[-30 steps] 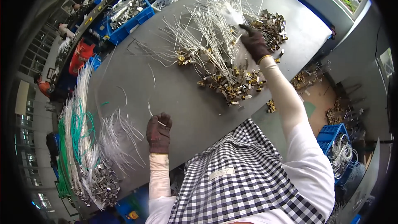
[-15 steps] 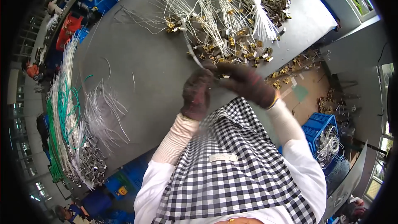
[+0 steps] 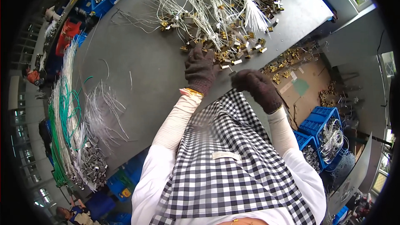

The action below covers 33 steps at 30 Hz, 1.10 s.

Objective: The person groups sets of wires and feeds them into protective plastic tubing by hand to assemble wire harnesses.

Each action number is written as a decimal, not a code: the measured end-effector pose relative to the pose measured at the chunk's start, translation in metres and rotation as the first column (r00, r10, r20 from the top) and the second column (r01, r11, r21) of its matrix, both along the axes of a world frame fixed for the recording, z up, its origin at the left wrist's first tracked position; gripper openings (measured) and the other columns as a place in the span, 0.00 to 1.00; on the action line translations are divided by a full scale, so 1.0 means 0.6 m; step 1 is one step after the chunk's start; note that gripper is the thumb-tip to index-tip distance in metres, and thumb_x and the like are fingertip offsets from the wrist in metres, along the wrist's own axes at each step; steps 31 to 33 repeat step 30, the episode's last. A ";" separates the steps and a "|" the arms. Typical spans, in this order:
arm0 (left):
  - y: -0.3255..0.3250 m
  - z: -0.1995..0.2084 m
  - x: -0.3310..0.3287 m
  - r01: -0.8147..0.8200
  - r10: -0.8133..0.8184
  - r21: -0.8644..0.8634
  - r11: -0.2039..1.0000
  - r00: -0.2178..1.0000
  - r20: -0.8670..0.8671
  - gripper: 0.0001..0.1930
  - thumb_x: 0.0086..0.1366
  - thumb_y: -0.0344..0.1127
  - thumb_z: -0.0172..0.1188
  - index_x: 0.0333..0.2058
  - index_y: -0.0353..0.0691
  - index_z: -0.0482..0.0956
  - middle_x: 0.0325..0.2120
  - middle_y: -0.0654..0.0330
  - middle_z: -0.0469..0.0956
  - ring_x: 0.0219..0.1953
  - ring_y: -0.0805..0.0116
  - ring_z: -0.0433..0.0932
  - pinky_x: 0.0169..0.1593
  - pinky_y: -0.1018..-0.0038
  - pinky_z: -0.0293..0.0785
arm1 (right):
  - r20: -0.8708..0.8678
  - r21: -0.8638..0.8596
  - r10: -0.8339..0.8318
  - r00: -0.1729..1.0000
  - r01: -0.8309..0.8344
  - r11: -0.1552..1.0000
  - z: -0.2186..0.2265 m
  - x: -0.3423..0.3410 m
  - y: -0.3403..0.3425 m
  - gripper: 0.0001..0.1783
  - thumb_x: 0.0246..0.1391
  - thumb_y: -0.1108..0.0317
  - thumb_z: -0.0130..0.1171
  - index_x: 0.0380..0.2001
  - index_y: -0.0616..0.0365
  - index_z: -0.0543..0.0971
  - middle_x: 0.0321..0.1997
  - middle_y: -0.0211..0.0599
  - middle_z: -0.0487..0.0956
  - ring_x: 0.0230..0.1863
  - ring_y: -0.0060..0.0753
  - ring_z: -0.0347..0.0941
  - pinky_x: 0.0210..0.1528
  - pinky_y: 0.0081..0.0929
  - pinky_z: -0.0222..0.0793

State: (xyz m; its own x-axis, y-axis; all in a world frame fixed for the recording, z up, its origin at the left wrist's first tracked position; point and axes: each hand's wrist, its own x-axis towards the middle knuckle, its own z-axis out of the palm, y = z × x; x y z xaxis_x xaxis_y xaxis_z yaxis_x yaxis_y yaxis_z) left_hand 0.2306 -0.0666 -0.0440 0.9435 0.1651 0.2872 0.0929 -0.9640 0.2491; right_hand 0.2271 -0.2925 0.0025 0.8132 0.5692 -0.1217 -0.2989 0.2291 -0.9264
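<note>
A pile of small gold and silver metal clips (image 3: 233,44) lies on the grey table, with long thin white wires (image 3: 200,14) running out of it toward the far side. My left hand (image 3: 201,70), in a dark knitted glove, reaches to the pile's near left edge. Its fingers are stretched out and slightly apart over the clips; what lies under the fingertips is partly hidden. To the right, just off the near edge of the pile, my gloved right hand (image 3: 257,87) has its fingers drawn together. A small greyish piece shows at its fingertips, too blurred to name.
Green and white wire bundles (image 3: 66,112) with silver ends lie along the table's left side, beside loose clear strands (image 3: 104,112). A brown board (image 3: 298,94) with more gold clips is on the right. Blue crates (image 3: 318,119) of wires stand below it.
My hands, close together half a second ago, have moved apart. The left has gone forward to the clip pile, the right slightly aside. The pale strip near the hands no longer shows there.
</note>
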 end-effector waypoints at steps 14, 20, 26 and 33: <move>0.038 0.060 -0.194 0.113 -0.164 -0.334 0.936 0.978 -0.130 0.16 0.58 0.37 0.63 0.44 0.42 0.75 0.35 0.48 0.78 0.36 0.48 0.81 0.36 0.57 0.77 | 0.485 -0.273 0.075 0.871 0.070 0.960 -0.252 0.130 0.161 0.24 0.54 0.82 0.53 0.55 0.56 0.77 0.50 0.46 0.81 0.47 0.47 0.79 0.51 0.31 0.76; 0.133 0.077 -0.361 0.206 -0.202 -0.509 0.836 0.977 0.063 0.12 0.62 0.34 0.60 0.42 0.36 0.80 0.32 0.49 0.80 0.33 0.50 0.80 0.41 0.64 0.76 | 0.379 -0.301 0.247 0.892 -0.134 0.944 -0.113 0.115 0.189 0.33 0.44 0.90 0.50 0.56 0.57 0.74 0.53 0.44 0.79 0.55 0.46 0.76 0.58 0.34 0.73; 0.147 0.070 -0.461 -0.087 0.000 -0.542 0.836 0.987 -0.159 0.12 0.69 0.38 0.55 0.38 0.37 0.83 0.34 0.47 0.81 0.36 0.47 0.80 0.42 0.62 0.76 | -0.548 0.208 0.230 0.804 -0.135 0.969 -0.072 0.024 0.258 0.24 0.69 0.60 0.46 0.61 0.61 0.69 0.62 0.47 0.74 0.61 0.43 0.73 0.63 0.45 0.71; 0.183 0.043 -0.515 -0.205 0.056 -0.422 0.883 0.939 -0.340 0.14 0.67 0.44 0.56 0.37 0.39 0.83 0.33 0.45 0.81 0.39 0.45 0.81 0.42 0.57 0.76 | -0.477 0.290 0.229 0.849 -0.093 0.952 -0.100 0.026 0.271 0.31 0.67 0.46 0.49 0.65 0.51 0.66 0.71 0.46 0.66 0.73 0.55 0.55 0.77 0.53 0.41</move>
